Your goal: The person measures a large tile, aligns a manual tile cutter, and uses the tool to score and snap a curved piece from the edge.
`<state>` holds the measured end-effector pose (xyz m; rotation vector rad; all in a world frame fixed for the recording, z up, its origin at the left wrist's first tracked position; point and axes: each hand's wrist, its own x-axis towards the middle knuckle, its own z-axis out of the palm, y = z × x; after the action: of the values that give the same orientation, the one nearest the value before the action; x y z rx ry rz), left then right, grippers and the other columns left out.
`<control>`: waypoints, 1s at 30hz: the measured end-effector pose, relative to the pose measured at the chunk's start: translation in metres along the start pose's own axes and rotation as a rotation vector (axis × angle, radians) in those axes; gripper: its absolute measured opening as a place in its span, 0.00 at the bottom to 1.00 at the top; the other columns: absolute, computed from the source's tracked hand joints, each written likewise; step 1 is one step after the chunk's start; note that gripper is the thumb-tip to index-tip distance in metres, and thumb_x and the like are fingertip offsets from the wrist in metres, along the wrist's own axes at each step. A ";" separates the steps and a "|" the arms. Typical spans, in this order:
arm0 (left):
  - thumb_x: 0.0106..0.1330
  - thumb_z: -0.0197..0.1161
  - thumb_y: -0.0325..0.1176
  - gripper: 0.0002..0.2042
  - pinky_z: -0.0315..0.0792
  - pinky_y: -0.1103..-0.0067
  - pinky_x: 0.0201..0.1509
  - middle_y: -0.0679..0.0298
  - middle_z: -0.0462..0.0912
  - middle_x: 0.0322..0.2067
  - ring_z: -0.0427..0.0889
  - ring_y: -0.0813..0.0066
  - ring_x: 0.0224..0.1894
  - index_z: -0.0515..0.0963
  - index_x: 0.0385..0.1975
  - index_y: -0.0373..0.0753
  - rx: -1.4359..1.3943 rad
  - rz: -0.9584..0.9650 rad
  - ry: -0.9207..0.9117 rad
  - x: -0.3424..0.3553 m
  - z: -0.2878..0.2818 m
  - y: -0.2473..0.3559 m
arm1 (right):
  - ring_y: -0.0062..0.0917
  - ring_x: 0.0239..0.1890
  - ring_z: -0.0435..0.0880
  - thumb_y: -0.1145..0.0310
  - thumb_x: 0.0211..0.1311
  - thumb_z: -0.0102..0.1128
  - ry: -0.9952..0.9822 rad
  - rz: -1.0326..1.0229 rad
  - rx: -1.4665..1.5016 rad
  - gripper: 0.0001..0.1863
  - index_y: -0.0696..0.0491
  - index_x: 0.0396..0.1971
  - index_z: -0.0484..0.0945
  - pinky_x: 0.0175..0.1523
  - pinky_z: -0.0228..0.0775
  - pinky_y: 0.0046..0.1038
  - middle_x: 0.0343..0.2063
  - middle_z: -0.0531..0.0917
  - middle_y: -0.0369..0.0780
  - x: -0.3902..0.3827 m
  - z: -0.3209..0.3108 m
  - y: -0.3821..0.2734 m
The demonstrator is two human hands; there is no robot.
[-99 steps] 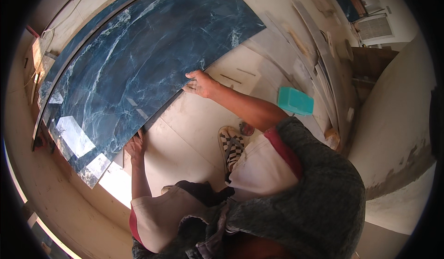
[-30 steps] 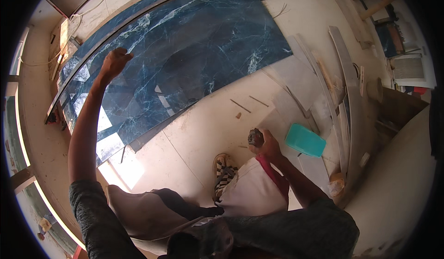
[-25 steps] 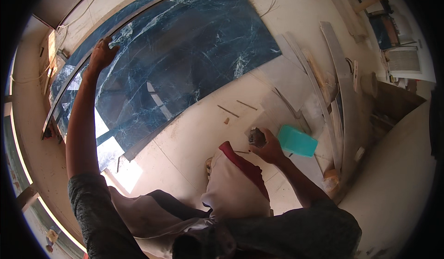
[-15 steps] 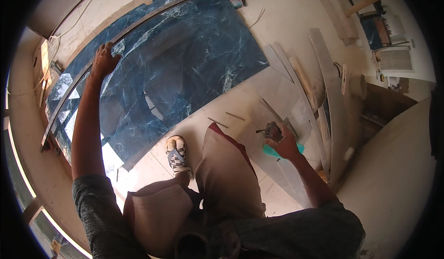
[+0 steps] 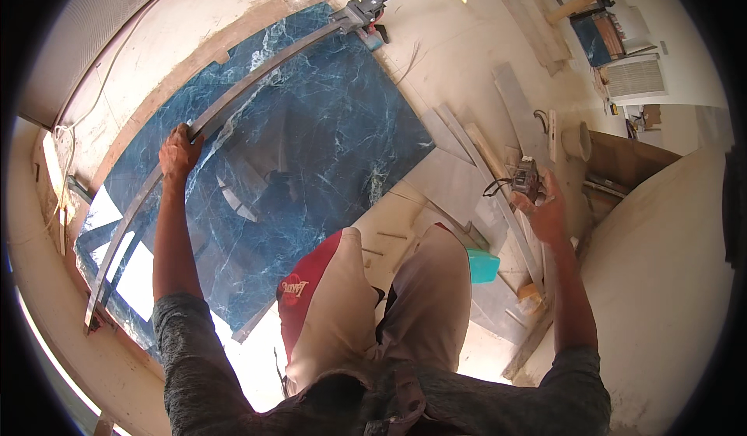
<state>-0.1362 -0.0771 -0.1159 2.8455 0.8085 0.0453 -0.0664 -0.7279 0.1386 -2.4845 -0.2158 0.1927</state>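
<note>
My left hand (image 5: 179,154) is closed on the long metal rail (image 5: 280,59) that runs over a glossy blue marble-patterned slab (image 5: 311,125), left of my knees. A cutter head (image 5: 356,14) with a long lever handle sits at the rail's far end. My right hand (image 5: 545,210) is raised at the right, fingers wrapped round a small grey device (image 5: 526,175) with a black strap, too small to identify surely. The slab reflects white patches along its left part.
Loose strips and offcuts (image 5: 510,226) lie at the right beside a turquoise container (image 5: 482,266) and a cylindrical bucket (image 5: 574,139). A pale cable (image 5: 70,133) runs along the left. A curved pale wall (image 5: 654,265) fills the lower right.
My left hand left the slab's near edge and now grips the rail. My right hand took up the grey device and has risen. My knees moved toward the slab.
</note>
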 end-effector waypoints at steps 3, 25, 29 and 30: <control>0.60 0.66 0.52 0.20 0.76 0.60 0.49 0.53 0.85 0.40 0.83 0.49 0.46 0.80 0.40 0.42 -0.031 -0.043 0.031 0.001 -0.003 0.012 | 0.21 0.43 0.82 0.71 0.53 0.75 0.062 -0.013 -0.119 0.31 0.59 0.56 0.71 0.50 0.75 0.26 0.43 0.83 0.40 0.029 -0.014 -0.028; 0.60 0.60 0.62 0.28 0.75 0.62 0.53 0.53 0.87 0.40 0.84 0.49 0.47 0.84 0.42 0.41 -0.064 -0.098 -0.088 0.008 -0.031 0.021 | 0.20 0.40 0.74 0.45 0.50 0.70 0.459 0.169 0.339 0.39 0.58 0.55 0.72 0.46 0.69 0.23 0.39 0.75 0.35 -0.120 -0.068 -0.135; 0.61 0.57 0.67 0.32 0.75 0.62 0.51 0.53 0.87 0.38 0.84 0.50 0.45 0.84 0.40 0.40 -0.096 -0.104 -0.109 0.008 -0.039 0.031 | 0.18 0.34 0.75 0.49 0.54 0.67 0.297 0.158 0.488 0.34 0.59 0.53 0.72 0.39 0.69 0.22 0.35 0.77 0.35 -0.041 -0.045 -0.120; 0.62 0.56 0.68 0.32 0.75 0.62 0.50 0.52 0.87 0.38 0.84 0.50 0.45 0.84 0.40 0.39 -0.093 -0.122 -0.109 0.014 -0.041 0.031 | 0.17 0.33 0.75 0.49 0.54 0.66 0.248 0.150 0.564 0.34 0.59 0.53 0.72 0.38 0.69 0.21 0.34 0.77 0.34 -0.003 -0.031 -0.125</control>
<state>-0.1120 -0.0889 -0.0707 2.6797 0.9290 -0.0859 -0.0767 -0.6481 0.2389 -1.9375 0.1180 0.0014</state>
